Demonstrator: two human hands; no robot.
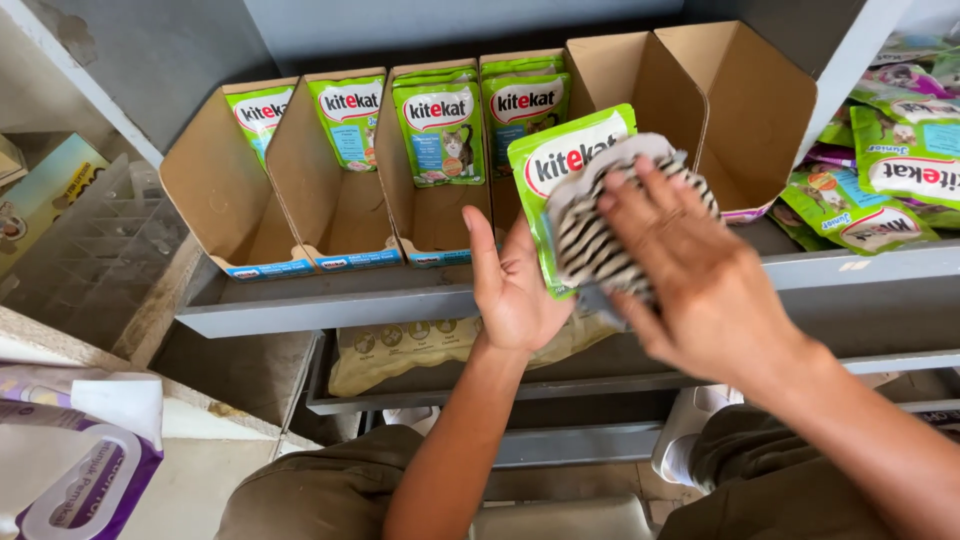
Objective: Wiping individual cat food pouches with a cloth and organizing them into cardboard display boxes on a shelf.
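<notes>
My left hand (512,290) holds up a green pet-food pouch (556,160) from below, in front of a grey shelf (330,305). My right hand (690,265) presses a black-and-white striped cloth (585,240) flat against the pouch's front. The cloth covers most of the pouch's lower half. Both hands are above my knees, near the middle of the shelf edge.
Several open cardboard display boxes (215,195) stand in a row on the shelf, some with green pouches (438,130) at the back. A loose pile of pouches (880,170) lies at right. A purple wipes pack (85,480) sits lower left. A beige bag (400,350) lies on the lower shelf.
</notes>
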